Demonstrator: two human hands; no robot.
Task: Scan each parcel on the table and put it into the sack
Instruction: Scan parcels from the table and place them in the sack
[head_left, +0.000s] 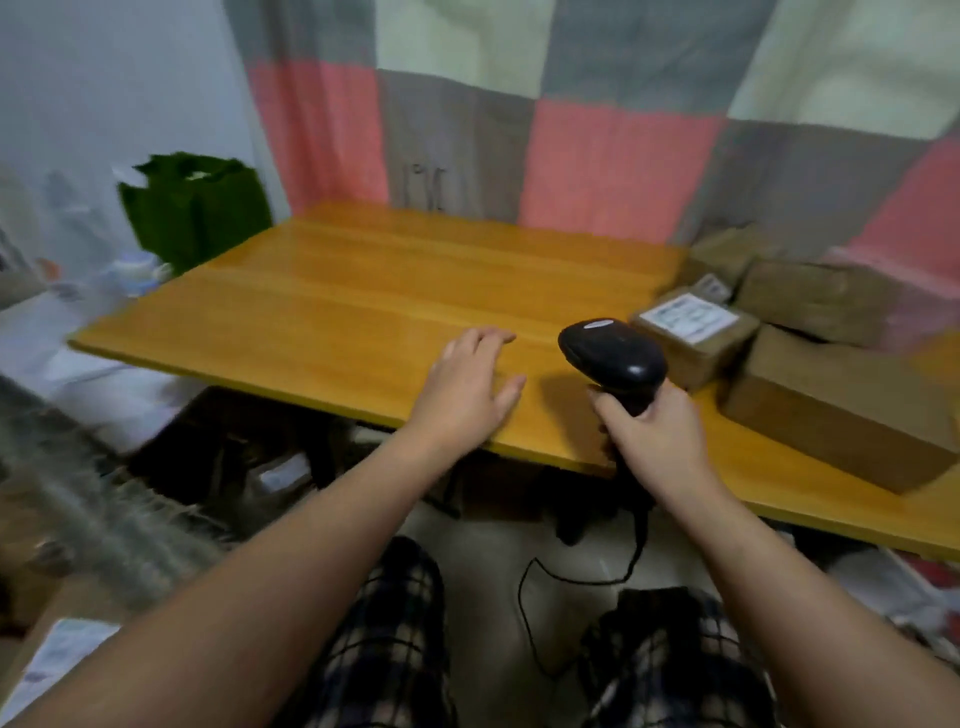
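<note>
1. The right hand (654, 436) has its fingers clamped round the handle of the black scanner (613, 358), which is held up over the near edge of the counter (337, 291). I cannot tell which way its window faces.
2. The left hand (470, 384) is spread over bare wood with its fingers straight and slightly apart, holding nothing. I cannot tell whether it touches the wood.
3. The brown parcels sit bunched at the right end of the counter. A small parcel (696, 338) with a white label on top lies just beside the scanner head, a long parcel (841, 415) lies nearer the person, and others lie behind.
4. A green bag (192, 208), probably the sack, stands past the far left corner, well apart from the parcels. It is blurred, so I cannot tell whether its mouth is open.
5. Risks:
   - With the parcels packed this close, the beam could read a neighbour's label.
   - The long parcel shows no label, so it may need turning, and one free hand could drop it.
   - The cable (530, 597) hanging between the knees could snag.
</note>
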